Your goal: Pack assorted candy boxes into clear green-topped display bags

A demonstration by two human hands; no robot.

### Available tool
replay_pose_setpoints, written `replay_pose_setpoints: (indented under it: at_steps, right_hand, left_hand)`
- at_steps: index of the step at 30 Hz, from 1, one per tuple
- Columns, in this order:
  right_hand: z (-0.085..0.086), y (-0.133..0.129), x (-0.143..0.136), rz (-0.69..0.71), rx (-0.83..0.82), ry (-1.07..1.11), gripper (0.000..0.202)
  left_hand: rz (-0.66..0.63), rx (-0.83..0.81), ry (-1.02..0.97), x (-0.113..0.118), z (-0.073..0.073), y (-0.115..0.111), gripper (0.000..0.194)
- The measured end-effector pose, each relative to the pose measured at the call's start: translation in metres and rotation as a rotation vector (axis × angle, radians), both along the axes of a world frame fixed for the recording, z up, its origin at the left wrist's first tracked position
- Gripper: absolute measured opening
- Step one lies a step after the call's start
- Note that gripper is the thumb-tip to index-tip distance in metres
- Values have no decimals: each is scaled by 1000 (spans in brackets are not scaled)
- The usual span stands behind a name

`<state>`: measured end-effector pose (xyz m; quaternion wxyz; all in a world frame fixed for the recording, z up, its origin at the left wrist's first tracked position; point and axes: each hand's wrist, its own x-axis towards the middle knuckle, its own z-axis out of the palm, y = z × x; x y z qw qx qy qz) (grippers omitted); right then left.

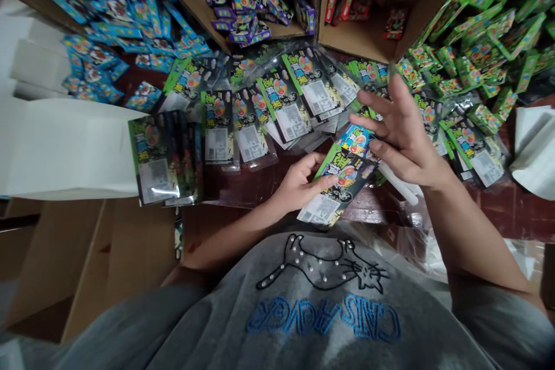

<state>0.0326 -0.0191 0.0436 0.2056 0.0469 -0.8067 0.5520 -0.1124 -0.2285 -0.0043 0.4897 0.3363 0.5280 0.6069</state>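
My left hand (306, 182) grips a flat black and green printed packet (345, 178), thumb across its front, held tilted above the table's near edge. At the packet's upper end sits a small blue printed box (353, 137); how far it goes inside I cannot tell. Beside that box, my right hand (401, 130) has its fingers stretched apart, and the thumb tip is at or very close to the box's right edge. Similar packets, such as one (284, 104) just beyond my hands, lie overlapping on the dark red table (229, 188).
Blue boxes (125, 29) heap at the left, green ones (485, 52) at the right. Cardboard cartons at the back hold purple boxes (249, 6) and red boxes (347, 0). A packet stack (156, 156) lies front left. Open cardboard (125, 260) stands below left.
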Motion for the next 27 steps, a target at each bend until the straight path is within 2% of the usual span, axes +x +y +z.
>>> replay_pose_setpoints:
  at_steps: [3,9,14,17,22,27]
  right_hand:
    - [4,4,7,57,-44,-100,89]
    - [7,8,8,0,-104,-162,95]
    - [-1,9,-1,-39,40,-228,100]
    - [0,11,-6,42,125,-263,93]
    - [7,5,-11,192,167,-276,91]
    - [5,3,-8,182,174,-286,90]
  left_hand:
    - [34,-14,21,6,-5,-2,37]
    - [-22,5,83,11,-12,-4,35]
    - [-111,-32,46,9,-10,-4,38]
    - [-177,-60,27,9,-10,-3,40]
    - [-163,-87,61,10,-9,-3,40]
    - [-171,-84,92,6,-9,-4,39]
